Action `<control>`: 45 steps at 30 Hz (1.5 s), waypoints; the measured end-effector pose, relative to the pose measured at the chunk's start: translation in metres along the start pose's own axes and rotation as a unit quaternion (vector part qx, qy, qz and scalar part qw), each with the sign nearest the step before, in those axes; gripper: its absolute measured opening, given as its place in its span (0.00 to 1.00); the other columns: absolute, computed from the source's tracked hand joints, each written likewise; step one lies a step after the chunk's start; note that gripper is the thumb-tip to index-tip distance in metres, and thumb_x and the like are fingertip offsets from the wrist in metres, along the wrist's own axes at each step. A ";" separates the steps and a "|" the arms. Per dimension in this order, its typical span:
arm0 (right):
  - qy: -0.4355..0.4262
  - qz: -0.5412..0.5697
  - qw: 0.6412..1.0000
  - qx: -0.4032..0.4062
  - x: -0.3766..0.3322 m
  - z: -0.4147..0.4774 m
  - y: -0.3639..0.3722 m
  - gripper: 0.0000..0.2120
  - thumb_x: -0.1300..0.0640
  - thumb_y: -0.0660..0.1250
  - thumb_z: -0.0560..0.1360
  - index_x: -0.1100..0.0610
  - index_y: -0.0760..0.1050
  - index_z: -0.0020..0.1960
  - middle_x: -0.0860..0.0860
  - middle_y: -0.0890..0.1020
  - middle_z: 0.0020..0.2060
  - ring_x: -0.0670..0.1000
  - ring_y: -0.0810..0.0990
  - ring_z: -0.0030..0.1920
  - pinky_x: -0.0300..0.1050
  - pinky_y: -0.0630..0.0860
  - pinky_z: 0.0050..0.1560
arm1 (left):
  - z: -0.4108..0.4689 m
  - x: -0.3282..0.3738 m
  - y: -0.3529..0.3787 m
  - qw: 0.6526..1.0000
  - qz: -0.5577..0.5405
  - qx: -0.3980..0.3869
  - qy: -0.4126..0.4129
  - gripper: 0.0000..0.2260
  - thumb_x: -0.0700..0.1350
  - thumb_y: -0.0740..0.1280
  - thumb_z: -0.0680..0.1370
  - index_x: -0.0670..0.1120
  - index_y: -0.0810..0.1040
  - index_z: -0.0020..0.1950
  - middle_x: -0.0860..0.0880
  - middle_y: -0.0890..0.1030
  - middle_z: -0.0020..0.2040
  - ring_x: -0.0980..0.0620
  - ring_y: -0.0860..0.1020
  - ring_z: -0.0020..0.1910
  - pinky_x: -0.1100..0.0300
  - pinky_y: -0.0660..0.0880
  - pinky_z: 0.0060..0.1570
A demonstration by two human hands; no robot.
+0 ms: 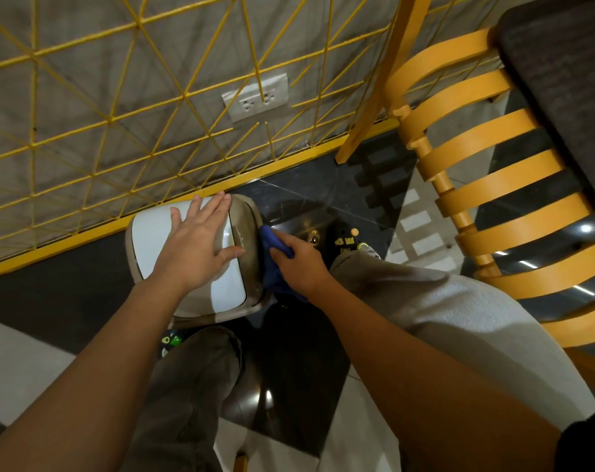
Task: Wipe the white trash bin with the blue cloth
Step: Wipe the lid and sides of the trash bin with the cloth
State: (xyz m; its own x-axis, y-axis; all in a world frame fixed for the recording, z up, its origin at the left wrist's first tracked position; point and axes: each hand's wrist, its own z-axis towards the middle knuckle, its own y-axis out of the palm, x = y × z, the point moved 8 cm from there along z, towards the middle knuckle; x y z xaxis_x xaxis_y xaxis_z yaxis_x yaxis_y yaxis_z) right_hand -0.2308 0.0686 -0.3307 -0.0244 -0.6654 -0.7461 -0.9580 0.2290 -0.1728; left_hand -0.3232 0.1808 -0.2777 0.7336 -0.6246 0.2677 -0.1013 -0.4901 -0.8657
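The white trash bin (149, 240) stands on the floor against a yellow wire fence, seen from above, with a white lid and a beige rim. My left hand (195, 241) lies flat on the lid, fingers spread. My right hand (299, 264) grips the bunched blue cloth (274, 258) and presses it against the bin's right side, just below the rim. Part of the cloth is hidden under my fingers and behind the bin's edge.
A yellow wire fence (119, 131) with a wall socket (257, 97) behind it runs along the back. An orange slatted chair (493, 185) stands to the right by a dark table (568, 63). My legs and shoes flank the bin on glossy black and white tiles (299, 206).
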 end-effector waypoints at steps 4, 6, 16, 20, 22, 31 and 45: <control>0.011 -0.026 1.000 0.002 -0.015 0.013 0.004 0.17 0.58 0.60 0.79 0.55 0.72 0.67 0.57 0.78 0.61 0.56 0.75 0.61 0.45 0.70 0.62 | 0.001 0.001 -0.001 1.000 -0.003 0.003 0.002 0.37 0.53 0.66 0.75 0.49 0.47 0.76 0.51 0.49 0.78 0.44 0.45 0.76 0.42 0.42 0.72; 0.043 -0.033 0.998 -0.012 -0.017 0.025 0.008 0.15 0.58 0.58 0.79 0.58 0.73 0.65 0.59 0.79 0.57 0.57 0.76 0.59 0.50 0.71 0.62 | 0.000 0.002 -0.001 1.000 -0.006 0.006 0.001 0.37 0.53 0.66 0.74 0.50 0.48 0.76 0.51 0.49 0.78 0.44 0.44 0.76 0.42 0.41 0.72; 0.056 -0.002 0.998 -0.034 -0.043 0.062 0.000 0.15 0.64 0.57 0.79 0.63 0.73 0.64 0.58 0.79 0.49 0.49 0.77 0.41 0.30 0.72 0.30 | -0.001 0.000 0.000 0.999 -0.018 0.032 0.017 0.36 0.52 0.67 0.74 0.48 0.51 0.76 0.50 0.52 0.77 0.43 0.46 0.76 0.41 0.41 0.72; 0.095 0.053 0.994 -0.028 -0.018 0.033 0.005 0.15 0.60 0.58 0.80 0.61 0.74 0.63 0.55 0.79 0.44 0.50 0.76 0.43 0.38 0.73 0.43 | -0.001 0.000 0.001 0.999 -0.012 0.035 0.018 0.35 0.52 0.66 0.74 0.47 0.51 0.76 0.49 0.52 0.77 0.42 0.46 0.76 0.41 0.41 0.72; 0.119 0.071 0.990 -0.023 -0.005 0.010 0.010 0.14 0.58 0.57 0.80 0.59 0.75 0.63 0.57 0.80 0.44 0.49 0.77 0.38 0.33 0.75 0.33 | -0.001 0.000 0.000 0.999 -0.018 0.037 0.019 0.35 0.52 0.66 0.74 0.47 0.52 0.76 0.49 0.53 0.77 0.42 0.46 0.76 0.40 0.41 0.72; 0.024 -0.151 0.987 0.045 0.012 0.020 0.016 0.18 0.56 0.60 0.78 0.48 0.72 0.66 0.57 0.73 0.61 0.58 0.75 0.57 0.53 0.74 0.60 | 0.000 0.000 0.000 0.999 -0.020 0.035 0.018 0.36 0.51 0.67 0.74 0.47 0.52 0.76 0.49 0.53 0.77 0.43 0.46 0.76 0.41 0.41 0.72; -0.174 -0.627 0.759 0.020 -0.033 0.010 0.027 0.20 0.59 0.57 0.79 0.61 0.64 0.70 0.59 0.65 0.66 0.61 0.66 0.63 0.54 0.68 0.57 | 0.001 -0.001 0.002 0.999 0.000 0.042 0.015 0.35 0.52 0.66 0.75 0.46 0.51 0.76 0.50 0.52 0.77 0.43 0.47 0.76 0.42 0.42 0.72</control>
State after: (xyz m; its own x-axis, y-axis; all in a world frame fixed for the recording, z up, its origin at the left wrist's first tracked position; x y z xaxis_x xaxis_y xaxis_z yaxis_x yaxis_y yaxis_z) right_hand -0.2533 0.1038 -0.3174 0.9833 -0.1507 -0.1024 -0.1558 -0.4038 -0.9015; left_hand -0.3233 0.1808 -0.2794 0.7130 -0.6431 0.2796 -0.0438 -0.4387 -0.8976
